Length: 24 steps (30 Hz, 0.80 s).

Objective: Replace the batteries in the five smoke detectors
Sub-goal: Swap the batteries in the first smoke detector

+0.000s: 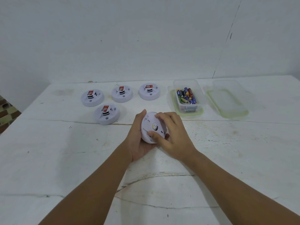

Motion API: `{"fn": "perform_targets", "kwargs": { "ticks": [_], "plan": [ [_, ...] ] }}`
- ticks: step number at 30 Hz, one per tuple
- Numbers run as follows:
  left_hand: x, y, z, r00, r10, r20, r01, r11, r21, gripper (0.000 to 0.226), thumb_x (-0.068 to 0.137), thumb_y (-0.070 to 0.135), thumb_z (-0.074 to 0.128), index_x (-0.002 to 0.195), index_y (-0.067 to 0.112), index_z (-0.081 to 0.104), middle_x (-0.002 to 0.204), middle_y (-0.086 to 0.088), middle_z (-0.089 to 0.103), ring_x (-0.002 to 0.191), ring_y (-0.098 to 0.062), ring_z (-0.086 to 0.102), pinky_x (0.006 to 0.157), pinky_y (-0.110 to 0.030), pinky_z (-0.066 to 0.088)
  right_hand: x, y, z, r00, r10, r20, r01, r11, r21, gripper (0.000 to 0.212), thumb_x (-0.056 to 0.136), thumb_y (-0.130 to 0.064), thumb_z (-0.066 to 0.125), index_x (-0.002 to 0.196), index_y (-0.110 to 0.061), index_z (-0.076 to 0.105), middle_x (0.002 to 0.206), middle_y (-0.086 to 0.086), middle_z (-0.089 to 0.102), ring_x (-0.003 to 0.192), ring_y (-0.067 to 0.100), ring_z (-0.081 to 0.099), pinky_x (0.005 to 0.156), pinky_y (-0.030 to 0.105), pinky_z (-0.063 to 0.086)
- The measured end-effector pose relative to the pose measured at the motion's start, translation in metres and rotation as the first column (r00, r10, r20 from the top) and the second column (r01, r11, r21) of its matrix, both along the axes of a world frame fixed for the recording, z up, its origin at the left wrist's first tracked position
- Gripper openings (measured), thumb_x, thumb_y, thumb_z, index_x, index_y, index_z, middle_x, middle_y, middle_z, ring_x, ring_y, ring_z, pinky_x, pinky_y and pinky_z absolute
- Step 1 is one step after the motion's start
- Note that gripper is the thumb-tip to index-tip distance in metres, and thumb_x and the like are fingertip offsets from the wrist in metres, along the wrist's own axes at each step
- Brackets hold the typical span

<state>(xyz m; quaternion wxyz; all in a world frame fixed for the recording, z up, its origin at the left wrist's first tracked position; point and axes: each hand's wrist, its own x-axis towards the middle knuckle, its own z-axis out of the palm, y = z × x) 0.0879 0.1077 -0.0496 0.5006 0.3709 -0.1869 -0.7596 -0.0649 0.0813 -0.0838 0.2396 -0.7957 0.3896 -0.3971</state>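
We cannot see the face of the held smoke detector [151, 127], which is turned away, and the left hand [138, 140] and right hand [170, 132] cover much of its rim. The batteries [186, 95] in the clear box [188, 95] are too small to count, their labels mostly unreadable. The bench [65, 159] runs off the picture's edges.

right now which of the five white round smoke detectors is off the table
The white round smoke detector held underside-up between left hand and right hand; the rest lie flat.

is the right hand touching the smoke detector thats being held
Touching. The head view shows the right hand with thumb and fingers pressed on the back of the held smoke detector, which the left hand cradles.
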Motion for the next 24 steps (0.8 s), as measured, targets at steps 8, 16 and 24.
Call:
{"fn": "perform_targets", "kwargs": {
  "ticks": [8, 16, 24],
  "plan": [
    [-0.002, -0.002, -0.003, 0.998, -0.008, 0.063, 0.009, 1.000, -0.020, 0.062, 0.097, 0.063, 0.050, 0.129, 0.012, 0.066, 0.127, -0.016, 0.068, 0.112, -0.031, 0.067, 0.089, -0.042, 0.059, 0.002, 0.006, 0.005, 0.991, -0.096, 0.091, 0.083, 0.987, 0.139, 0.061, 0.077, -0.063, 0.070, 0.122, -0.024, 0.060, 0.111, -0.008, 0.057, 0.104, 0.013, 0.057, 0.093, 0.040, 0.049],
    [-0.002, 0.000, -0.002, 0.998, -0.021, 0.065, 0.024, 0.999, -0.039, 0.061, 0.095, 0.061, 0.052, 0.126, 0.011, 0.070, 0.131, -0.018, 0.066, 0.116, -0.029, 0.063, 0.084, -0.037, 0.060, -0.011, -0.003, 0.019, 0.997, 0.054, 0.051, -0.059, 0.993, 0.106, 0.060, 0.071, -0.055, 0.080, 0.116, -0.022, 0.059, 0.109, -0.009, 0.055, 0.104, 0.006, 0.055, 0.087, 0.021, 0.046],
    [-0.003, 0.002, -0.001, 0.999, -0.010, 0.048, 0.012, 0.999, -0.037, 0.057, 0.097, 0.058, 0.050, 0.121, 0.011, 0.071, 0.125, -0.016, 0.070, 0.109, -0.026, 0.069, 0.082, -0.036, 0.061, -0.010, -0.006, 0.019, 0.998, 0.034, -0.061, -0.033, 0.999, 0.006, 0.063, 0.070, -0.055, 0.081, 0.116, -0.021, 0.055, 0.109, -0.012, 0.049, 0.101, 0.005, 0.051, 0.085, 0.026, 0.048]
  ]
}}
